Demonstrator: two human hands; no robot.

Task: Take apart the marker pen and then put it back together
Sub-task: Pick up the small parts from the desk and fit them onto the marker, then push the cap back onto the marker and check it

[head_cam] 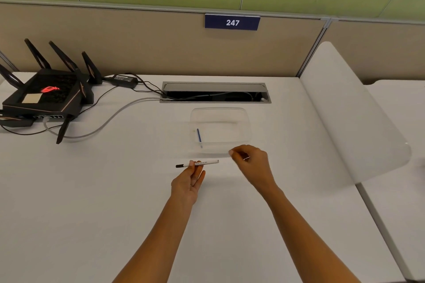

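Note:
The marker pen (202, 163) has a white barrel with a black tip pointing left. It is held level just above the white desk, pinched between thumb and fingers of my left hand (188, 181). My right hand (251, 163) hovers just right of the barrel's open end, apart from it. Its thumb and forefinger are pinched together, and whether a small pale piece sits between them is unclear. A thin blue ink stick (199, 136) lies in the left part of a clear plastic tray (243, 122) just beyond my hands.
A black router (46, 96) with antennas and cables stands at the back left. A cable slot (215, 92) is set into the desk behind the tray. A white curved divider (349, 108) rises along the right edge.

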